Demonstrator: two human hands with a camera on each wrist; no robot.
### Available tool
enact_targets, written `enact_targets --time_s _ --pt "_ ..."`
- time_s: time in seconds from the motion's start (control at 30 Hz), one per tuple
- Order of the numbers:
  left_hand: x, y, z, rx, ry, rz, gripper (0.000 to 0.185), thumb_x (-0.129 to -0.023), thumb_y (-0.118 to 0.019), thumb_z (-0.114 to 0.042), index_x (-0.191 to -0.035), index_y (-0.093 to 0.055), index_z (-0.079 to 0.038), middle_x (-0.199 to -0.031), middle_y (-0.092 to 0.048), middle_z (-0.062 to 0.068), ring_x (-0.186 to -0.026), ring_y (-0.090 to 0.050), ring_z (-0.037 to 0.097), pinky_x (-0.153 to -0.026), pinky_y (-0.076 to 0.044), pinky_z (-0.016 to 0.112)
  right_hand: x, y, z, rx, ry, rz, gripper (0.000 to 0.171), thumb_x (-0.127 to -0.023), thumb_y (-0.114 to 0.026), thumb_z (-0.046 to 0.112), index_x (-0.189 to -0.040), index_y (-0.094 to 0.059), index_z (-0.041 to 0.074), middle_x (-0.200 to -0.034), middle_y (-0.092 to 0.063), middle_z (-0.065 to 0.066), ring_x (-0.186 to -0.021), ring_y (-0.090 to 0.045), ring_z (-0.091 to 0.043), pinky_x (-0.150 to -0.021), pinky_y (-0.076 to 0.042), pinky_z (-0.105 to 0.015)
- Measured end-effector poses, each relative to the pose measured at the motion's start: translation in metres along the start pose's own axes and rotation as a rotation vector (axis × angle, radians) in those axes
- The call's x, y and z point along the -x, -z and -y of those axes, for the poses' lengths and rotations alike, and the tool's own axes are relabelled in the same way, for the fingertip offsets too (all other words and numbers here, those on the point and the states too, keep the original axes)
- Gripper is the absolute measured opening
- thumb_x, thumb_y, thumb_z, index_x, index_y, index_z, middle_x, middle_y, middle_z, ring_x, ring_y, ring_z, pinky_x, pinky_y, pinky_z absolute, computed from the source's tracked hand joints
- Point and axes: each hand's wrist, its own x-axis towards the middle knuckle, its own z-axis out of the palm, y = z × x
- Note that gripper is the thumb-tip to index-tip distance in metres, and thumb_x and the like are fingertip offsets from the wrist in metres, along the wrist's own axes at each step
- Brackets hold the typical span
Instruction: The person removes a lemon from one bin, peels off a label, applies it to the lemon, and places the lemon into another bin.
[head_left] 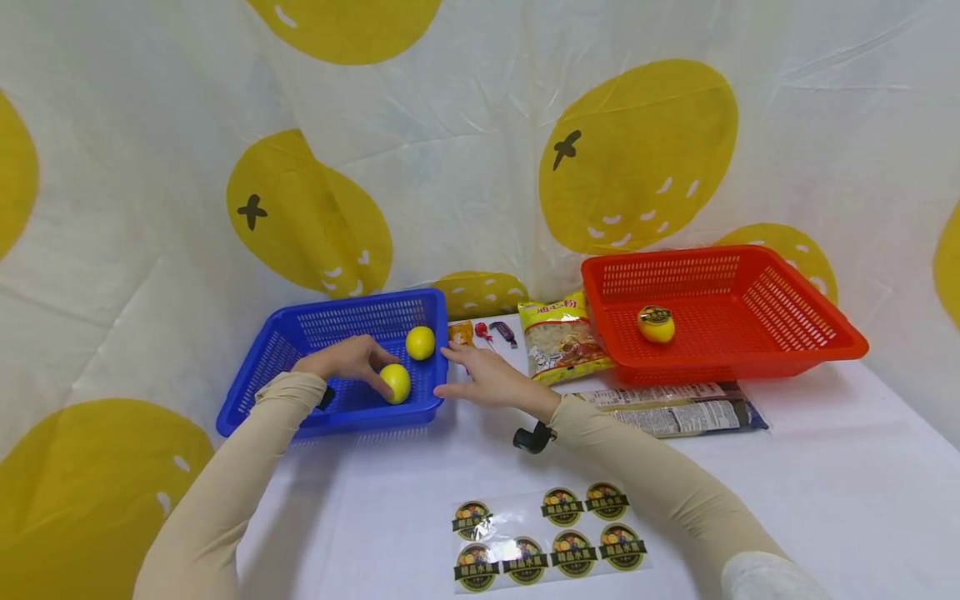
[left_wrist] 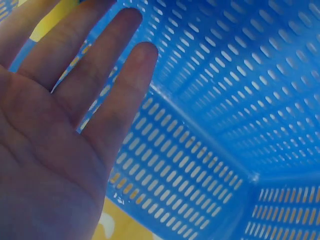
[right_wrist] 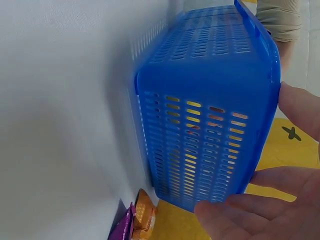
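- Head view: the left hand (head_left: 347,358) is reaching into the blue basket (head_left: 300,329), its grip loose and wide, fingertips touching the near lemon (head_left: 396,382) without closing round it. A second lemon (head_left: 420,342) is sitting just beyond those fingers. The right hand (head_left: 487,377) is lying flat-fingered against the basket's outer wall, holding nothing. Likely risk: with only fingertips on it, the round lemon is liable to be rolling away across the basket floor, or knocking into the other one.
- Left wrist view: the left hand's fingers (left_wrist: 107,95) are showing straight and spread before the slotted blue wall (left_wrist: 225,100); no lemon is appearing here, so contact is resting on the head view alone. A nail or fingertip could be catching in a slot.
- Right wrist view: the right hand's fingers (right_wrist: 260,210) are hovering open beside the basket's end wall (right_wrist: 200,145), on the white desk (right_wrist: 60,125). Judged risk: the light basket sliding towards the snack packets (right_wrist: 137,220) just beyond the fingertips if bumped.
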Motion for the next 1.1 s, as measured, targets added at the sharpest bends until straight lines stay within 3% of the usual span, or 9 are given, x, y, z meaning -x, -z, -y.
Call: enact_targets --time_s 0.17,0.63,0.9,1.1 --pt "-0.0029 -0.0015 0.0001 0.017 0.016 0.006 0.065 -0.077 -0.091 -0.033 -0.132 -0.069 -0.006 -0.122 -0.076 0.010 -0.109 -0.072 0.022 -0.107 -0.053 0.048 0.0003 -0.0006 0.0007 0.000 -0.016 0.001 0.080 -0.096 -0.067 0.051 -0.158 -0.038 0.010 -0.168 -0.030 -0.017 -0.155 -0.031 -0.037 -0.125 -0.027 -0.060" --pt "-0.0033 -0.0059 0.0028 0.066 0.044 0.028 0.071 -0.075 -0.092 -0.031 -0.137 -0.066 -0.009 -0.121 -0.076 0.010 -0.110 -0.070 0.022 -0.113 -0.047 0.054 -0.0004 -0.0026 0.0027 0.001 -0.011 0.005 0.080 -0.096 -0.068 0.050 -0.157 -0.039 0.009 -0.167 -0.032 -0.016 -0.154 -0.033 -0.038 -0.124 -0.030 -0.059" --pt "-0.0027 -0.0074 0.0014 0.074 0.027 0.009 0.068 -0.074 -0.093 -0.030 -0.134 -0.068 -0.008 -0.120 -0.077 0.010 -0.111 -0.071 0.022 -0.113 -0.047 0.054 0.0003 -0.0017 0.0033 -0.009 -0.017 0.005 0.079 -0.096 -0.068 0.050 -0.158 -0.039 0.009 -0.167 -0.031 -0.015 -0.153 -0.037 -0.037 -0.119 -0.040 -0.053" --pt "-0.0031 -0.0079 -0.0005 0.027 0.050 -0.041 0.070 -0.071 -0.094 -0.041 -0.132 -0.071 -0.015 -0.115 -0.078 0.004 -0.103 -0.069 0.019 -0.108 -0.051 0.052 -0.0001 -0.0010 0.0008 -0.029 -0.015 0.011 0.081 -0.096 -0.069 0.048 -0.158 -0.037 0.008 -0.168 -0.030 -0.018 -0.132 -0.061 -0.037 -0.105 -0.055 -0.047"
